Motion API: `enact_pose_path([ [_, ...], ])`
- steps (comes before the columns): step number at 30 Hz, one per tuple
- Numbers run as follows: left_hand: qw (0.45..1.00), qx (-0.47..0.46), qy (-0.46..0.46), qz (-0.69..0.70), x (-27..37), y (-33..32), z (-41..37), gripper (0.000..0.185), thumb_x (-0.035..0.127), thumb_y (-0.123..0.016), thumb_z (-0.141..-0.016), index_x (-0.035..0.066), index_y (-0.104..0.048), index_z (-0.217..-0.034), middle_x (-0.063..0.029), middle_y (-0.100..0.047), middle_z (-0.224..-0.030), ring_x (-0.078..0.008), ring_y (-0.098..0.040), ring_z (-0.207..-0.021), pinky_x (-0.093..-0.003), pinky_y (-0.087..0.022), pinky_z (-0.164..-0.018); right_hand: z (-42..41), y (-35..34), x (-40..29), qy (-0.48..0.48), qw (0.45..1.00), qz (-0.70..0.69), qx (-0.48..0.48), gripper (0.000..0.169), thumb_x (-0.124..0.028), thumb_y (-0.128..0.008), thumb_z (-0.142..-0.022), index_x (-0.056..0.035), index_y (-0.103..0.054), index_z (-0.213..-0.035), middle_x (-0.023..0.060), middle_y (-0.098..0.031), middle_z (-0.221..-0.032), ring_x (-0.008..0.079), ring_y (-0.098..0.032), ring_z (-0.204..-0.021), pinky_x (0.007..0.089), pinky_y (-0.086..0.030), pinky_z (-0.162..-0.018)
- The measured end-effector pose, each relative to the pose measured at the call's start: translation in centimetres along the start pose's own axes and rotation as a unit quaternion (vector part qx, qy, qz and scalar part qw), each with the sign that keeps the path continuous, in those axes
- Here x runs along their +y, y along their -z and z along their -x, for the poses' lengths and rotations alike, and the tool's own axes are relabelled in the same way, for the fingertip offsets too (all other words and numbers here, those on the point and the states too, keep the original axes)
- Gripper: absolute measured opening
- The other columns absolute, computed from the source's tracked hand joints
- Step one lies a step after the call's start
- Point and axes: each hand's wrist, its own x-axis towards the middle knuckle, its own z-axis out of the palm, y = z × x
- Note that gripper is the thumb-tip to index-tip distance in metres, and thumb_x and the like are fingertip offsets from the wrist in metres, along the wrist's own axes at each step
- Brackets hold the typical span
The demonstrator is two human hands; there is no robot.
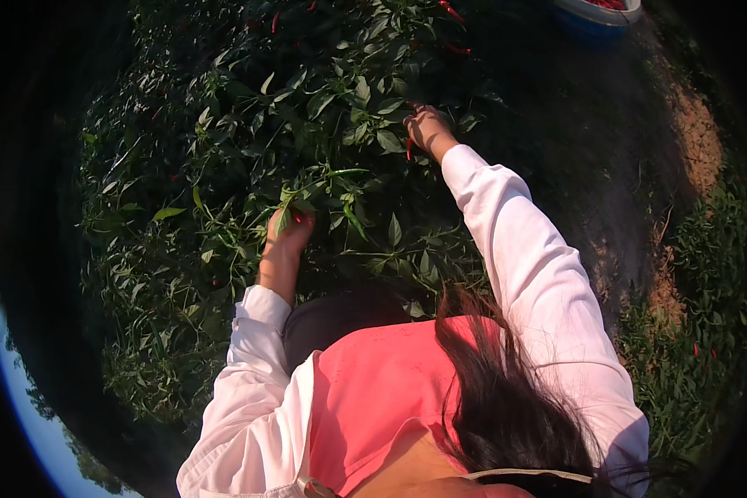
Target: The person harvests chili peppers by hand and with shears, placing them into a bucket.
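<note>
Dense green chili pepper plants [324,99] spread before me. My left hand [291,229] is among the leaves near my lap, with a bit of red chili showing at its fingers; leaves partly cover it, so its grip is unclear. Just to its right hang green chilies [354,221]. My right hand [430,127] reaches farther out into the foliage, fingers curled and partly shaded; whether they hold anything is hidden. A red chili [409,149] hangs just below that hand. More red chilies [451,10] show at the top of the plants.
At the upper right stands a blue and white tub [597,25] with red chilies in it. A strip of bare soil [697,143] runs down the right side, beside another row of green plants [709,249]. Foliage reaches up to my lap.
</note>
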Motion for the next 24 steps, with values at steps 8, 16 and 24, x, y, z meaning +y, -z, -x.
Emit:
enact_pose_path([
  [8,0.884,-0.097,-0.271,-0.369,2.5,-7.3,7.5,0.024,0.014,-0.043,-0.091,0.003,-0.047,-0.112,0.0008,-0.045,-0.064,-0.009,-0.04,-0.049,-0.0212,-0.034,-0.045,5.6,-5.6,-7.8,0.117,0.979,-0.134,-0.096,0.025,-0.016,-0.054,-0.076,-0.0046,-0.056,-0.098,0.0174,-0.06,-0.092,0.0343,-0.058,-0.086,0.0395,-0.048,-0.07],
  [16,0.398,-0.327,-0.381,-0.768,-6.0,-19.3,4.5,0.027,0.021,-0.037,-0.093,0.006,-0.049,-0.112,-0.0038,-0.056,-0.069,-0.0144,-0.053,-0.06,-0.0272,-0.041,-0.056,6.7,-9.7,-9.3,0.149,0.972,-0.072,-0.168,0.032,-0.022,-0.052,-0.078,-0.0072,-0.053,-0.107,0.015,-0.057,-0.103,0.0296,-0.052,-0.1,0.0345,-0.044,-0.08],
  [24,0.427,-0.22,-0.112,-0.87,-8.2,-8.8,-12.9,0.029,0.028,-0.045,-0.086,0.007,-0.051,-0.106,-0.0154,-0.06,-0.094,-0.0308,-0.059,-0.09,-0.0405,-0.045,-0.073,7.7,-5.8,-8.5,0.262,0.94,0.008,-0.22,0.019,-0.008,-0.051,-0.071,-0.003,-0.06,-0.087,0.0177,-0.063,-0.085,0.0336,-0.061,-0.077,0.0413,-0.049,-0.069],
])
